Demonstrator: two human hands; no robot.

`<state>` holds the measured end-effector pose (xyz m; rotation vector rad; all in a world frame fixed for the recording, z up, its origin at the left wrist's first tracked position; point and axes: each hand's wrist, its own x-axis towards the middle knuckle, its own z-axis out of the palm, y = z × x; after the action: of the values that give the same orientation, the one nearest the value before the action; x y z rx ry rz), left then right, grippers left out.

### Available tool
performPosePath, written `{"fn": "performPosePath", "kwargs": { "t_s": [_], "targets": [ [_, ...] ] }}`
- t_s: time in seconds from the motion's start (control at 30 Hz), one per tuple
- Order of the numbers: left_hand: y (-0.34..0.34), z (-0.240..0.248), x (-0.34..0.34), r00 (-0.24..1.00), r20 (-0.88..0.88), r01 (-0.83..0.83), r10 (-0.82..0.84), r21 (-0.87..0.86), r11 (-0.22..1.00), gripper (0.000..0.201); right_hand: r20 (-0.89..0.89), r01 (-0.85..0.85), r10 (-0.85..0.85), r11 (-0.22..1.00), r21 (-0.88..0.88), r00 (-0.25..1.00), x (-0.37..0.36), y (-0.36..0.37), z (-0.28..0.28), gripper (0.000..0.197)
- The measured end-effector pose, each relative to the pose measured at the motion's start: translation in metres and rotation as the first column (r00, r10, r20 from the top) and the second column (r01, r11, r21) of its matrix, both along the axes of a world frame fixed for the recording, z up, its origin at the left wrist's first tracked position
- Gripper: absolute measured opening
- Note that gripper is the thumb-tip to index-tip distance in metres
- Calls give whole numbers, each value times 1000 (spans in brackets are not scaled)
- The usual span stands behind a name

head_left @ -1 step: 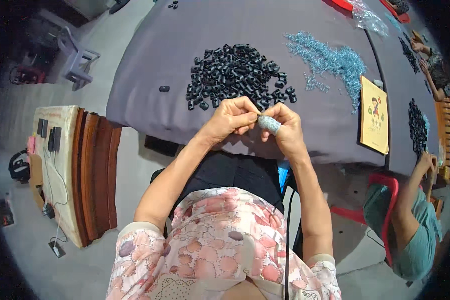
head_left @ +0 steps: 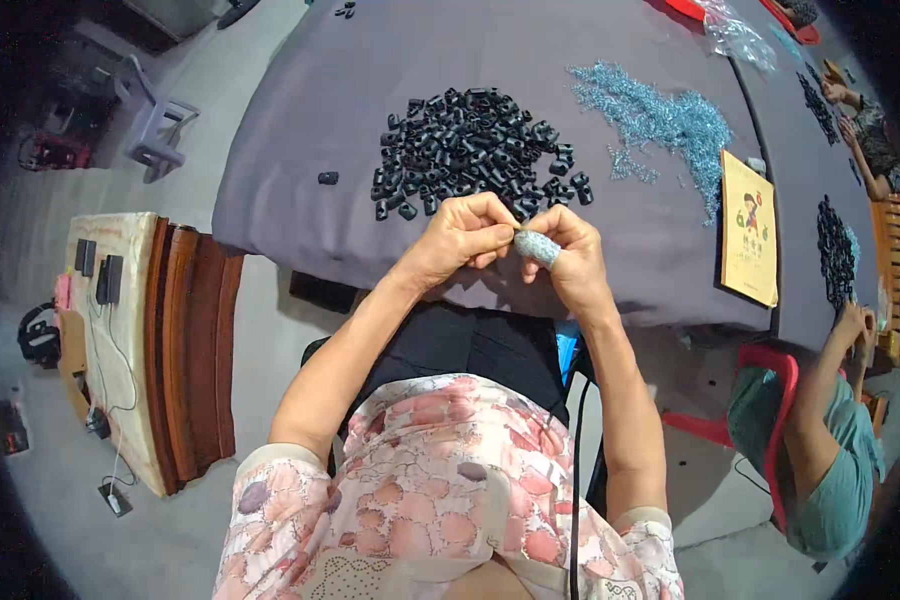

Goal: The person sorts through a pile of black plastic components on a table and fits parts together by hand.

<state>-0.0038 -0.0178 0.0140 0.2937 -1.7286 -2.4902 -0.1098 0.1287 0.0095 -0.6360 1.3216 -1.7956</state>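
Both hands meet at the table's near edge, fingertips touching each other. My left hand [head_left: 466,238] is closed in a pinch, and whatever sits between thumb and forefinger is too small to name. My right hand [head_left: 576,262] is closed against it in the same way, its thumb wrapped in a speckled grey-white covering [head_left: 538,249]. Just beyond the fingers spreads a heap of small black plastic tubular pieces [head_left: 460,140], with holes showing in many of them. One black piece [head_left: 328,178] lies apart on the left.
A grey cloth covers the table [head_left: 300,110]. Loose, shiny, blue-silver small parts [head_left: 660,120] lie at the far right, beside a yellow booklet [head_left: 749,230]. Another person sits on a red chair [head_left: 785,420] at right. A wooden-sided cabinet [head_left: 185,340] stands at left.
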Motion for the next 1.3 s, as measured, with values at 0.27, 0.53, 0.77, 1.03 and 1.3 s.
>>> {"fn": "performPosePath", "kwargs": {
  "t_s": [0.27,0.53,0.77,1.03,1.3],
  "targets": [
    [6,-2,1,999,16,-34,39,-239,971,6,-153,-50,68,991,121,986,-6,4,4,6],
    [4,1,-6,1000,27,15,-11,-162,987,5,-311,63,1,979,196,950,-1,1,6,8],
    [1,0,-5,999,46,4,-4,-6,1000,9,-106,31,-22,996,84,994,-1,-2,5,7],
    [0,-3,-3,1000,-8,12,-12,-11,1000,16,-466,29,1,998,58,885,9,0,2,40],
    [3,1,-5,1000,29,4,-2,-38,999,28,-598,66,7,993,99,801,6,3,10,36]
  ]
}}
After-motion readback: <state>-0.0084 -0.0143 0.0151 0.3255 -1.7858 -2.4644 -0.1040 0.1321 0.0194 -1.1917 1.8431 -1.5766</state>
